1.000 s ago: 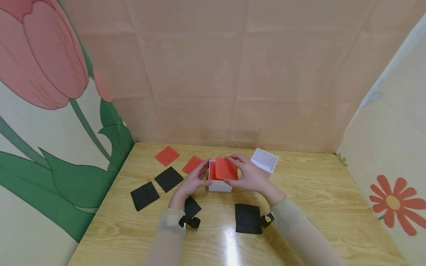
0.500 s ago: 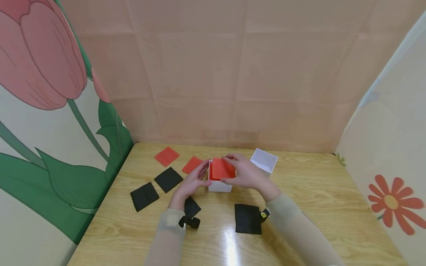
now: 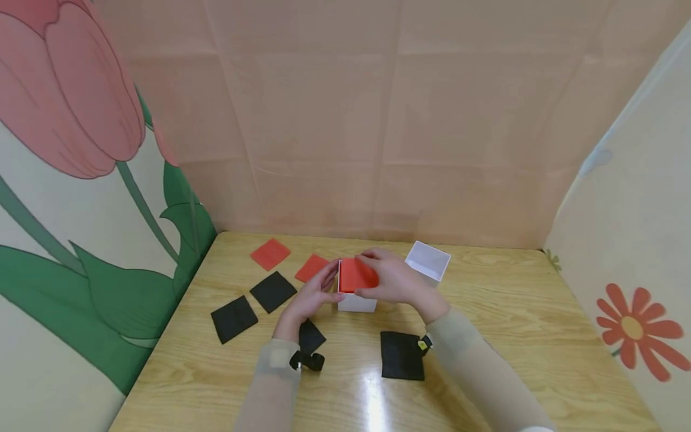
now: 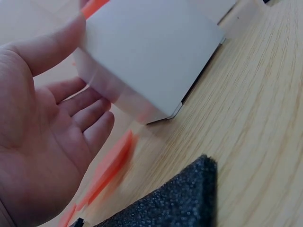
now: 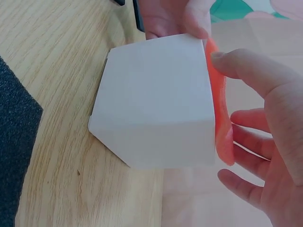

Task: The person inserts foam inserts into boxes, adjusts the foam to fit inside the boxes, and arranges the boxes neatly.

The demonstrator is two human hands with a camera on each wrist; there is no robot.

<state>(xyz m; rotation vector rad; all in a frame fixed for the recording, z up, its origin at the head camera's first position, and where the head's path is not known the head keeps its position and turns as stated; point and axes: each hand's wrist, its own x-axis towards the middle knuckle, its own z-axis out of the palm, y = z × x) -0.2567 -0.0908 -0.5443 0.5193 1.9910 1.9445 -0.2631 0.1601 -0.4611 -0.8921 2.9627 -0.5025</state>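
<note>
An upright white box point(image 3: 357, 303) stands on the wooden table. My left hand point(image 3: 313, 297) holds its near left corner, thumb at the front rim and fingers along the left wall. With thumb and fingertips at opposite edges, my right hand point(image 3: 396, 279) grips a red foam square point(image 3: 354, 276) over the box's mouth. In the right wrist view this red foam point(image 5: 219, 104) bows along the rim, its right end slightly raised off the box. The left wrist view has the fingers point(image 4: 90, 111) against the white wall; the box's inside is hidden.
A white lid point(image 3: 429, 259) lies open-side up behind my right hand. Two red squares point(image 3: 271, 254) lie at the back left. Several black foam squares point(image 3: 274, 291) are spread over the left and front of the table, one point(image 3: 403, 355) below my right wrist.
My right hand has moved slightly left and carried the red foam square with it, so that it now lines up with the box's mouth. The left hand stays on the box.
</note>
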